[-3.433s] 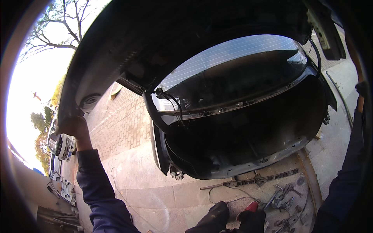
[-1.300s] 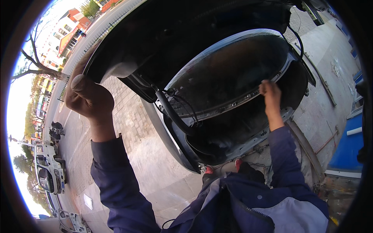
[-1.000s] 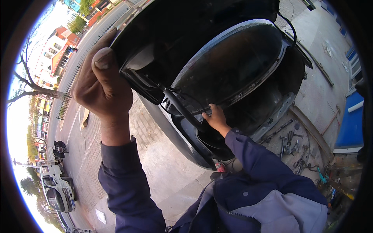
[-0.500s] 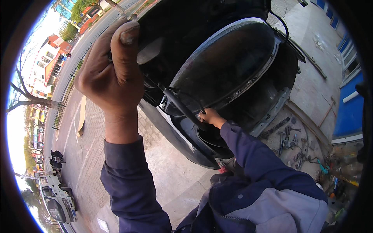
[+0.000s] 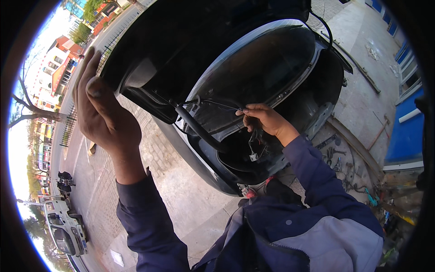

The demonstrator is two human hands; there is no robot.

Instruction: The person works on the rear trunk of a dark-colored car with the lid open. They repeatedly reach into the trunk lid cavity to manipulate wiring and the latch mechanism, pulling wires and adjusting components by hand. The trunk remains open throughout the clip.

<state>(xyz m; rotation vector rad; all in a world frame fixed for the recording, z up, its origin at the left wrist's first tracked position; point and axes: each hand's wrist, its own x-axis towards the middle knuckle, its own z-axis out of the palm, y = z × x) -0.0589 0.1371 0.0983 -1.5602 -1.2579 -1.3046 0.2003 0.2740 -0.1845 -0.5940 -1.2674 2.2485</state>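
Dark wiring [image 5: 257, 136] has risen with the right hand [image 5: 262, 120] from beside the hinge arm [image 5: 204, 131], where that hand was half a second ago; meanwhile the left hand [image 5: 107, 119] has straightened its fingers and shifted toward nine o'clock. Largest in view is the dark car [image 5: 192, 158], with a pale truck [image 5: 64, 226] well apart at eight o'clock. Its raised trunk lid [image 5: 181, 38] fills eleven to twelve o'clock, and the rear window [image 5: 260, 63] lies at one. Left of centre, the hinge arm slants from ten toward four o'clock. At nine, the left hand is unclenched beside the lid's edge; whether it touches cannot be told. Just off centre toward two, the right hand grips the wiring, which hangs above the trunk opening, its small pale connector [image 5: 253, 157] dangling at four o'clock
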